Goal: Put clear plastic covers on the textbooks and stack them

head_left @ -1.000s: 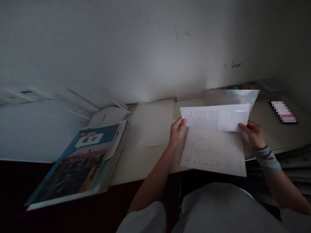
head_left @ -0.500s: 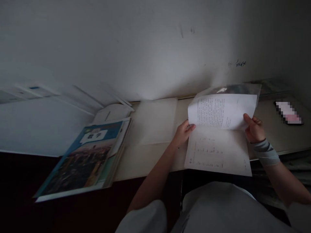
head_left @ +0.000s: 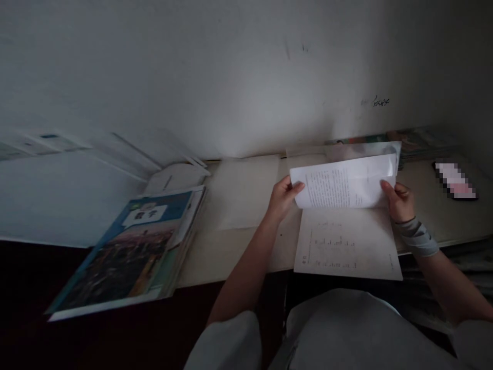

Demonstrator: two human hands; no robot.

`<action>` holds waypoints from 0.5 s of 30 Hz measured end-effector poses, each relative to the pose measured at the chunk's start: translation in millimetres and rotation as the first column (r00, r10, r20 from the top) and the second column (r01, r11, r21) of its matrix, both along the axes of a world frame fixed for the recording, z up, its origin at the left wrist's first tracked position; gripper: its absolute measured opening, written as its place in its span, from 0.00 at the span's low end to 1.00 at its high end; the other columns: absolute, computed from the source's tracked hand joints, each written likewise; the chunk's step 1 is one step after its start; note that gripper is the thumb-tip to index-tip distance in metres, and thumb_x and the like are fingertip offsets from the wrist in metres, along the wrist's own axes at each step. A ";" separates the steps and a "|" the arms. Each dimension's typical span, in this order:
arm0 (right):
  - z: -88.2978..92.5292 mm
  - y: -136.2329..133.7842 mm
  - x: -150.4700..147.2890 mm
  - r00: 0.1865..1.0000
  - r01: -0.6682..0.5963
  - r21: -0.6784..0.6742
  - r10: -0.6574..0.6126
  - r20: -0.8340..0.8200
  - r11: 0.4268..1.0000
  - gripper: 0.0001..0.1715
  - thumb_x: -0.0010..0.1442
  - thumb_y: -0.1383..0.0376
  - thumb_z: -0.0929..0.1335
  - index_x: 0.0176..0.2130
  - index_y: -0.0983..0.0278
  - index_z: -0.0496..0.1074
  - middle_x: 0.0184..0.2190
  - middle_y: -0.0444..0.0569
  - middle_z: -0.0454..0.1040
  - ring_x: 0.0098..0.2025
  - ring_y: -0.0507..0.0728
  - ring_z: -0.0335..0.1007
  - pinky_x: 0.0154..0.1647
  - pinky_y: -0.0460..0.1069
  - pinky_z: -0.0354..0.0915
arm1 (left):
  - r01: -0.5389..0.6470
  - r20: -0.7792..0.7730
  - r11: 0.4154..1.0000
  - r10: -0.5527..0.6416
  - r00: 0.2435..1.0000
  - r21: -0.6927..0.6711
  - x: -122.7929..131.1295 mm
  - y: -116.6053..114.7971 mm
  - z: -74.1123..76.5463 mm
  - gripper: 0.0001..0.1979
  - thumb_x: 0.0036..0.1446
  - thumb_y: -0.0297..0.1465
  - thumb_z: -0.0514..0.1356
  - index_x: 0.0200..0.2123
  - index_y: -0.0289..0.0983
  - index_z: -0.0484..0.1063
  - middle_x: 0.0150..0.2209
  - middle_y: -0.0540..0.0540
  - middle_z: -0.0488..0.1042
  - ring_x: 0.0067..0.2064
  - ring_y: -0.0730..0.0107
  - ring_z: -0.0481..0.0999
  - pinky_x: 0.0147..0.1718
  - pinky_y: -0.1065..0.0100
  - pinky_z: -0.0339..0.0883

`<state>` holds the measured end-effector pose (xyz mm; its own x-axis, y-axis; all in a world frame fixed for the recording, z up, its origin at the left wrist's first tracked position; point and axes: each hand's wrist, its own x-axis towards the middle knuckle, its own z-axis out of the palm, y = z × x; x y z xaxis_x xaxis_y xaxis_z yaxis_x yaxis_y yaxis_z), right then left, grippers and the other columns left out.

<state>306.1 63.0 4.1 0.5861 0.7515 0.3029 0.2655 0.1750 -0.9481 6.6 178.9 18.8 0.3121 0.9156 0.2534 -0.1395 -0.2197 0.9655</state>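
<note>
Both of my hands grip a book point(head_left: 346, 187) by the side edges of its upper leaf, which is raised and tilted toward me. My left hand point(head_left: 284, 199) pinches the left edge, thumb on the printed side. On the opposite edge my right hand point(head_left: 401, 203) is closed the same way; a grey band wraps that wrist. Below the fold, the lower page point(head_left: 348, 244) extends over the table's front edge, with lines of print on it. A clear plastic cover point(head_left: 360, 150) shows behind the raised leaf. Fingers behind the leaf are hidden.
At the left lies a stack of books topped by a blue textbook point(head_left: 127, 246), overhanging the table point(head_left: 223, 257). A pale translucent sheet point(head_left: 248, 192) lies mid-table. Toward the right are a phone point(head_left: 456, 180) with a blurred screen and a row of books point(head_left: 423, 141) against the wall point(head_left: 246, 77).
The raised leaf has tipped lower and shifted slightly left, with both hands still on it. The plastic cover has dropped back toward the left, uncovering more of the books by the wall.
</note>
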 end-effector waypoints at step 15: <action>6.8 11.4 -2.7 0.958 0.166 0.077 -0.143 -0.247 0.983 0.20 0.51 0.47 0.71 0.25 0.61 0.69 0.21 0.41 0.64 0.24 0.51 0.58 0.26 0.49 0.56 | 0.056 -0.174 0.998 -0.060 0.983 -0.030 8.3 -30.6 -25.6 0.22 0.50 0.51 0.62 0.31 0.37 0.76 0.30 0.44 0.77 0.34 0.62 0.76 0.34 0.64 0.69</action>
<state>303.5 74.4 10.8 0.7570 0.6203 0.2053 0.0635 0.2429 -0.9680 14.9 148.3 -6.8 0.4021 0.9000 0.1683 0.0196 -0.1922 0.9812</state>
